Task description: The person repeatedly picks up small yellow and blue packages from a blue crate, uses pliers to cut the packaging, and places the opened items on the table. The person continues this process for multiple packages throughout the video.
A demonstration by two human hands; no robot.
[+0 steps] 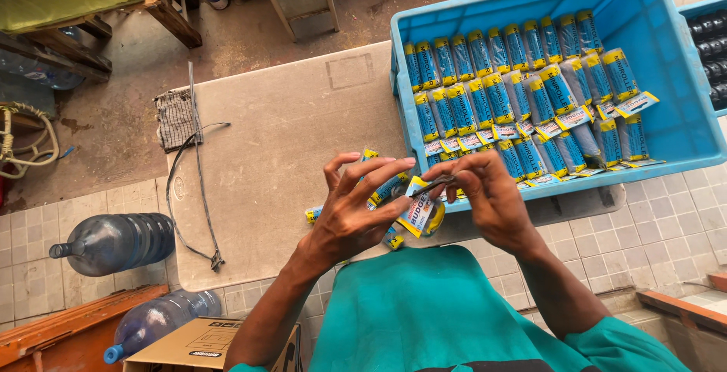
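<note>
A: What can't you make out around the blue crate?

B: Its right wall runs off the picture's edge. Beside it, a second crate of dark bottles is mostly cut off.

A: And in front of the crate?

B: The left hand covers part of the blue-and-yellow packets it holds; how many, I cannot tell. The right hand's fingers hide one end of a thin dark strip. Lower left, a cardboard box is clipped by the bottom edge.

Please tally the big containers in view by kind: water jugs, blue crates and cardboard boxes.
Water jugs: 2, one lying beside the board, one lower down.
Blue crates: 1, holding rolled packets.
Cardboard boxes: 1.
Total: 4.
</note>
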